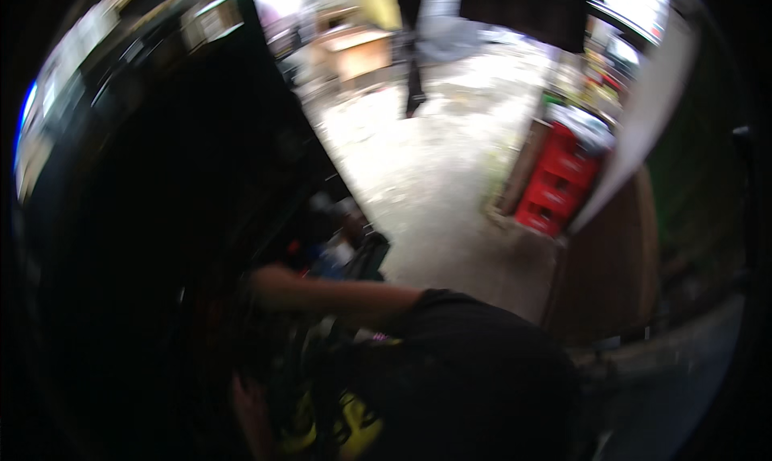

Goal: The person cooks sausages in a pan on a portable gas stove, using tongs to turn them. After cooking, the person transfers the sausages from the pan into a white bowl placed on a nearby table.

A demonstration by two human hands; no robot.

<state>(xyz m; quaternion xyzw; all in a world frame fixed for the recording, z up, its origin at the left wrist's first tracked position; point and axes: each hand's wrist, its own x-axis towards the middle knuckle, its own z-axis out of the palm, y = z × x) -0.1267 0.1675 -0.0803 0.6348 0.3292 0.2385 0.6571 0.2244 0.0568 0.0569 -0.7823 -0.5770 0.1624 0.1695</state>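
My bare right arm reaches left from a black short sleeve. Its far end fades into deep shadow beside a dark, open compartment, so what my right hand holds or touches cannot be told. Low at the left, a dim, blurred patch of skin shows beside the yellow print on my black shirt. It appears to be part of my left arm or hand, with no fingers distinct. Near my right arm lie small blurred items, among them a blue and white one. A large dark panel or cabinet fills the left side.
Red plastic crates stand stacked at the right, beside a brown board and a brown panel. A pale floor runs between them and the dark panel. Farther back are a wooden box and a person's dark-clothed leg.
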